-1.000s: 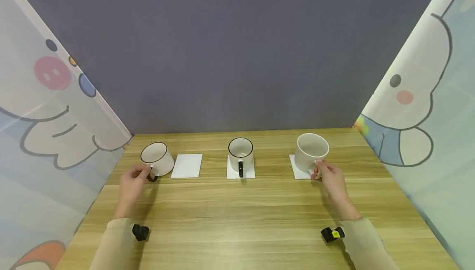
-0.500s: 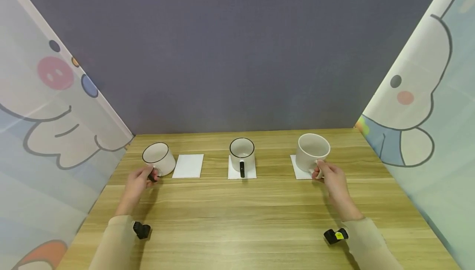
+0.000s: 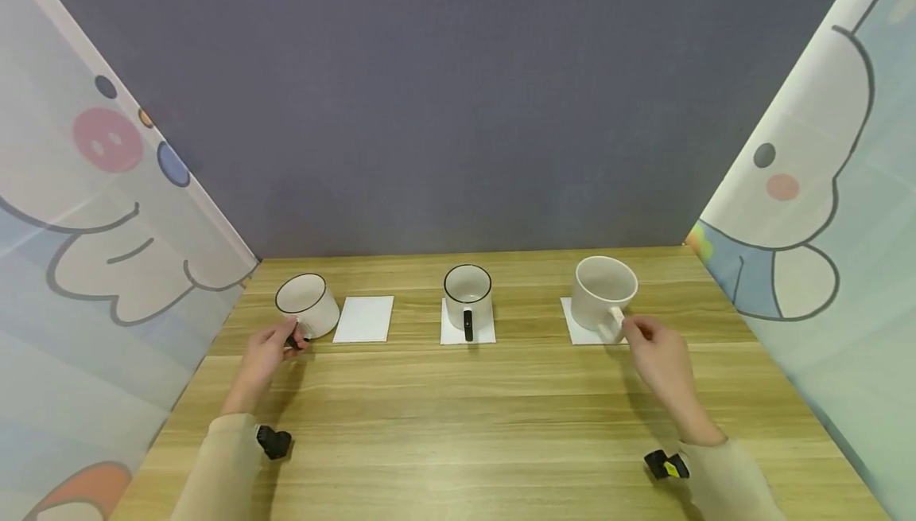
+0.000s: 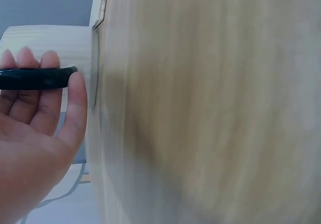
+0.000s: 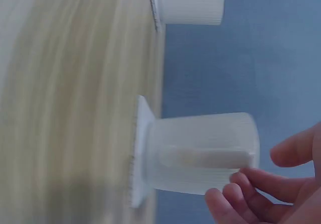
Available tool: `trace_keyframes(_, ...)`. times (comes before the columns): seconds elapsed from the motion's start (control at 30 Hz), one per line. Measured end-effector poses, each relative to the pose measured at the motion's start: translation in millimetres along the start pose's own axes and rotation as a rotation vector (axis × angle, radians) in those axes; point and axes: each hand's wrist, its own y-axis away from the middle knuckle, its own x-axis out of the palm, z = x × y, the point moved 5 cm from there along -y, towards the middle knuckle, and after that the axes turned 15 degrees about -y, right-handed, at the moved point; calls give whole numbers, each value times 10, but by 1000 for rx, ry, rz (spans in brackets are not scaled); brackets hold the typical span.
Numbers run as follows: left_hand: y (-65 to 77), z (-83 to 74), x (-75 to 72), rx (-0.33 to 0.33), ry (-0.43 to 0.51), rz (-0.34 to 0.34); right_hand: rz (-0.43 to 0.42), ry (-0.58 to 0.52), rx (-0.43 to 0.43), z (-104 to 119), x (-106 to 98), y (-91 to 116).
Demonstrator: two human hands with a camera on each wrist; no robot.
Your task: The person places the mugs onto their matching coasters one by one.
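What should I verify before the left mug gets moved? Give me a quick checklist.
1. Left hand gripping the left mug by its black handle: ok.
2. Left mug on the left coaster: not ok, it's beside it.
3. Left coaster bare: ok.
4. Middle mug on its coaster: ok.
5. Right mug upright on the right coaster: ok.
6. Right hand off the right mug: cannot tell; thumb is away, finger contact unclear.

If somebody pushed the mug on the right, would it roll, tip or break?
The mug likely won't roll: it stands upright on its coaster. Its base, nearly rim-wide, should resist tipping. Its smooth, ceramic-looking wall suggests stiffness, perhaps breakable if dropped.
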Motion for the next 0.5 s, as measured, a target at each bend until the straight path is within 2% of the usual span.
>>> trace_keyframes(0.1,-3,-5,2,2,-20,7,-44,30,-54,131,-66,39)
trace_keyframes(0.23,0,-2,7,0,-17,11,-58,0,-117,309,-56,61)
trace_keyframes(0.5,1,-17,12,-1,-10,7,-2,-77,-331,644,244,110)
